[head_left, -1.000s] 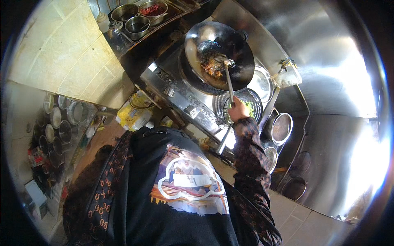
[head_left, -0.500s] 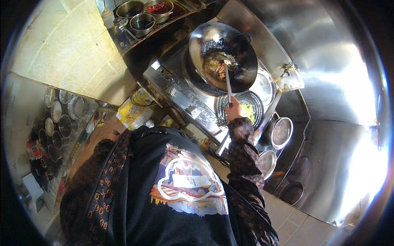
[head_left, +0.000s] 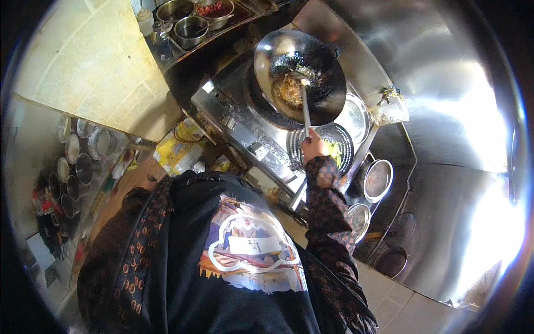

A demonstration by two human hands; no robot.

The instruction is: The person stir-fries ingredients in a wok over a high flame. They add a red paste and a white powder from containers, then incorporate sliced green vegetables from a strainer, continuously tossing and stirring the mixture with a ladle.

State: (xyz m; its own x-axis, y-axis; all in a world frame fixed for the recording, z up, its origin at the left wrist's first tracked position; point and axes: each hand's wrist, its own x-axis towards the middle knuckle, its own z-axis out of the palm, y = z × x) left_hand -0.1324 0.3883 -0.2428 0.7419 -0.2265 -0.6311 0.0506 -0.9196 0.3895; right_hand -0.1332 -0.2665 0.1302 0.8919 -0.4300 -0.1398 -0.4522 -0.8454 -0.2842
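Note:
My right hand [head_left: 314, 147] is closed around the long handle of a wok spatula [head_left: 306, 108]. The spatula's head rests in a dark wok [head_left: 328, 103], among browned, shredded-looking food [head_left: 290, 89] that I cannot name. Under and beside my right hand lies a perforated metal strainer [head_left: 349, 146] with green vegetable pieces [head_left: 332, 150] in it. Of my left hand [head_left: 151, 178] only a small bit shows past the dark sleeve at my left side; its fingers are hidden.
The wok stands on a steel stove [head_left: 228, 114]. A metal basin [head_left: 356, 119] sits at its right, with a round pot [head_left: 378, 181] nearer me. Pans of sauce and red chillies [head_left: 214, 10] stand at the far left. A steel wall [head_left: 456, 111] bounds the right.
The whole view has shifted slightly. The spatula still sits in the wok in my right hand, and the food has moved a little around its head.

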